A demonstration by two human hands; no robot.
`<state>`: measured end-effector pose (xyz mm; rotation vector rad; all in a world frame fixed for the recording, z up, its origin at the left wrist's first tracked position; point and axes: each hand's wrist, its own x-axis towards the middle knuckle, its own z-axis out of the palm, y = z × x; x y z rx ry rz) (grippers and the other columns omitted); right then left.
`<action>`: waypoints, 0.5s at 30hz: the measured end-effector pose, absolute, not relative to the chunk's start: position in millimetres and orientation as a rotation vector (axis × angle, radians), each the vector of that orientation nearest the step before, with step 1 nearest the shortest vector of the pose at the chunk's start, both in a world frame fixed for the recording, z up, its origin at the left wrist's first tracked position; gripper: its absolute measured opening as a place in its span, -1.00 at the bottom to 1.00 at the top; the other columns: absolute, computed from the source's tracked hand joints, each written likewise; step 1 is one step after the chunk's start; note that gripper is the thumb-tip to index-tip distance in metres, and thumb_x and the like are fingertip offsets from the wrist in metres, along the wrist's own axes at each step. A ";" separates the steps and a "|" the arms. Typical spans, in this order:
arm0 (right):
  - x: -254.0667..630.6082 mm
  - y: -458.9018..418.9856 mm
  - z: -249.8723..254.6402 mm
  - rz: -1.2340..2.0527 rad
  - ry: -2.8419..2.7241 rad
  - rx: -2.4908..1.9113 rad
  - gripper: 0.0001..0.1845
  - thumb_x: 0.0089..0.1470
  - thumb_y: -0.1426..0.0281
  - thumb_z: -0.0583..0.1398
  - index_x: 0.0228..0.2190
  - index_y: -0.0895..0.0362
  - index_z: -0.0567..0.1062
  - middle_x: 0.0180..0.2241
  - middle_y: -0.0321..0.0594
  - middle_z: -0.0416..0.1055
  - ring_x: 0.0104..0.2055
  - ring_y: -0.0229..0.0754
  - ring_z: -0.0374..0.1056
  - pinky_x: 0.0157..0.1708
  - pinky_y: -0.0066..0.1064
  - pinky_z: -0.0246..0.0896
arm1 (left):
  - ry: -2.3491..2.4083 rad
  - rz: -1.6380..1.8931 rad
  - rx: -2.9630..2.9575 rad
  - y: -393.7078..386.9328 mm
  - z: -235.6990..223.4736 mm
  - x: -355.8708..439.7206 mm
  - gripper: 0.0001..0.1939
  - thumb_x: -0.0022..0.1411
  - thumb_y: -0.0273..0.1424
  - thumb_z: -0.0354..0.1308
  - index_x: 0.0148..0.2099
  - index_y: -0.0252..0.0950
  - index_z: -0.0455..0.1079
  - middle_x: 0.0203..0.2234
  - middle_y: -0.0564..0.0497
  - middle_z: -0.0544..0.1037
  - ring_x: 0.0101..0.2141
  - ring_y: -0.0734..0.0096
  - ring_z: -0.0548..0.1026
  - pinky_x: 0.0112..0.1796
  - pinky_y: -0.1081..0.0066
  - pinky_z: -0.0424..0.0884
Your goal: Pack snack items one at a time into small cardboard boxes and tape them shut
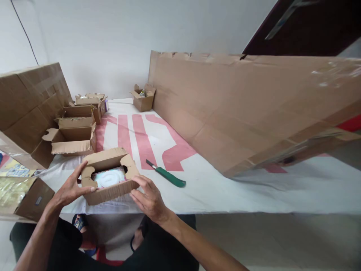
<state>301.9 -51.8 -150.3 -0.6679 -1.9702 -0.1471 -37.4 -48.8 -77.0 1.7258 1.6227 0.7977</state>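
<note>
Together, two hands (70, 189) (150, 197), one held carton (113, 192), one green-handled knife (170, 177).

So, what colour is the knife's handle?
The knife's handle is green, as the head view shows.

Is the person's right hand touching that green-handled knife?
Apart. The head view plainly shows white cloth between the right hand and the knife.

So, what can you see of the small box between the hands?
The small box looks like plain brown cardboard. Its top is open; its end flaps have curved cut-outs. Inside shows a pale, rounded item. It is askew near the front edge of the table, perhaps resting there. The left hand holds its left end, the right hand its near right corner.
</note>
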 end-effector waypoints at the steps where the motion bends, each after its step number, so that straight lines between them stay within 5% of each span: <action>1: 300.0 -52.1 -153.1 -0.178 -1.965 -0.684 -0.77 0.26 0.65 0.24 -0.27 0.07 0.57 0.10 0.04 0.54 0.20 0.08 0.45 0.13 -0.04 0.53 | 1.664 0.800 1.745 -47.8 -77.4 -32.4 0.15 0.06 0.08 0.51 0.58 -0.17 0.20 0.50 -0.26 0.35 0.42 -0.28 0.38 0.38 -0.16 0.36; 4: 295.7 -53.0 -148.0 -0.189 -1.989 -0.773 -0.80 0.22 0.62 0.25 -0.29 0.07 0.55 0.07 0.04 0.55 0.17 0.11 0.46 0.18 0.07 0.45 | 1.863 0.724 1.851 -44.5 -71.3 -11.6 -0.03 0.09 -0.08 0.47 0.47 -0.24 0.28 0.32 -0.24 0.50 0.31 -0.22 0.49 0.30 -0.08 0.45; 7: 293.9 -54.5 -127.3 -0.036 -2.091 -0.788 -0.78 0.24 0.49 0.27 -0.08 0.08 0.57 0.06 0.04 0.57 0.14 0.13 0.48 0.30 0.22 0.30 | 2.158 0.469 1.944 -42.3 -55.9 13.4 -0.27 0.16 -0.21 0.37 0.32 -0.33 0.32 0.19 -0.29 0.52 0.18 -0.20 0.56 0.15 -0.02 0.53; 12: 286.3 -40.7 -77.3 0.276 -2.331 -0.623 -0.67 0.38 0.12 0.29 -0.07 0.13 0.61 -0.05 0.02 0.63 0.02 0.11 0.51 0.17 0.01 0.40 | 2.450 0.084 1.936 -41.1 -32.1 44.9 -0.57 0.36 -0.26 0.20 0.19 -0.31 0.31 0.09 -0.31 0.54 -0.02 -0.17 0.65 -0.11 0.08 0.54; 15: 284.4 -24.7 -43.2 0.518 -2.508 -0.641 -0.60 0.50 0.07 0.20 -0.08 0.13 0.64 -0.08 -0.03 0.65 0.02 0.05 0.52 0.15 -0.10 0.39 | 2.511 0.018 1.920 -40.1 -27.4 52.4 -0.67 0.40 -0.37 0.10 0.16 -0.32 0.32 0.04 -0.32 0.59 -0.05 -0.17 0.67 -0.15 0.11 0.51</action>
